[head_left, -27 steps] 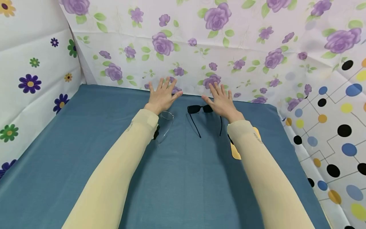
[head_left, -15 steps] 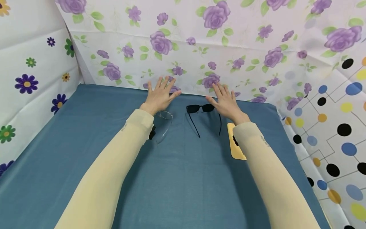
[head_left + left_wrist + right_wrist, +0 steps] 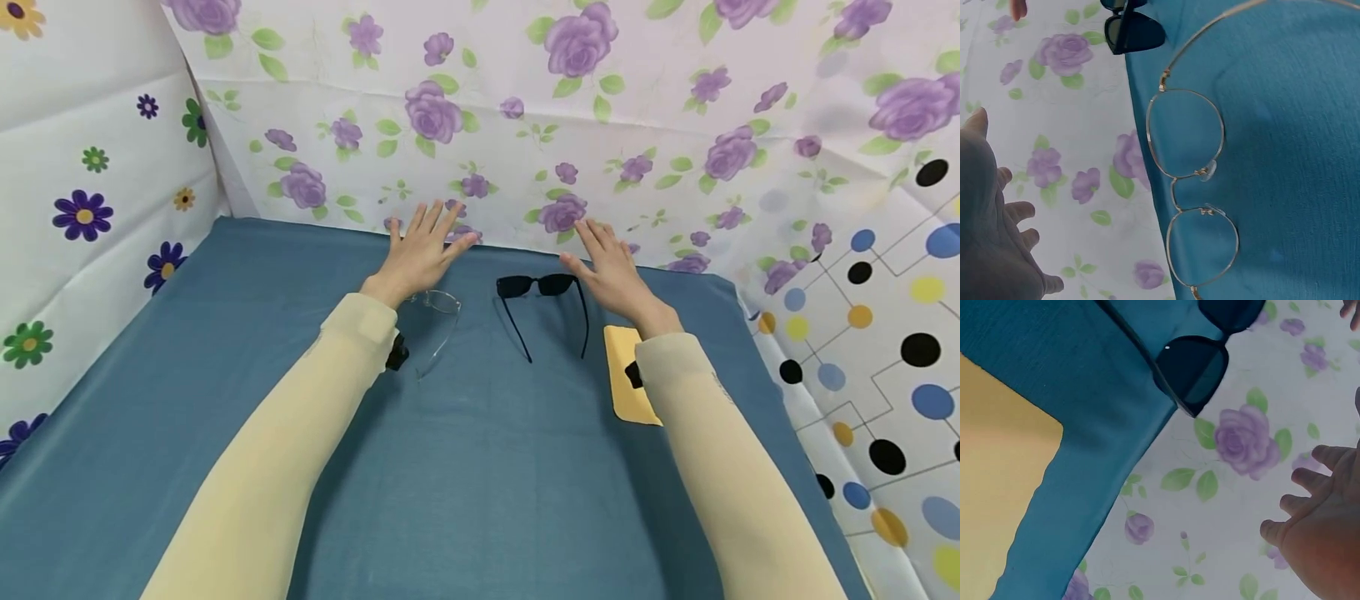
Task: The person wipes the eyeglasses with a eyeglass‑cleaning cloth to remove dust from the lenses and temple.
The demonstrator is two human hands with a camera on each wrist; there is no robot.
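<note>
My left hand (image 3: pixel 416 256) is spread above the back of the table, fingers straight, holding nothing. Below it lie thin gold-rimmed eyeglasses (image 3: pixel 1223 128) with clear lenses; the sleeve and wrist cover part of them in the head view. My right hand (image 3: pixel 615 275), also empty with its fingers extended, hovers just right of the black sunglasses (image 3: pixel 556 285). Those rest with their temples unfolded toward me. Under the right wrist lies a flat yellow cloth (image 3: pixel 628 392), partly hidden by the sleeve.
A blue cloth (image 3: pixel 465 500) covers the table. Behind it rises a white sheet with purple roses (image 3: pixel 510 167). Patterned sheets stand at both sides, flowered at the left (image 3: pixel 75 275) and dotted at the right (image 3: pixel 885 375).
My right hand has drifted right, away from the sunglasses, so more of them and of the yellow cloth shows. The left hand has shifted slightly left relative to the eyeglasses.
</note>
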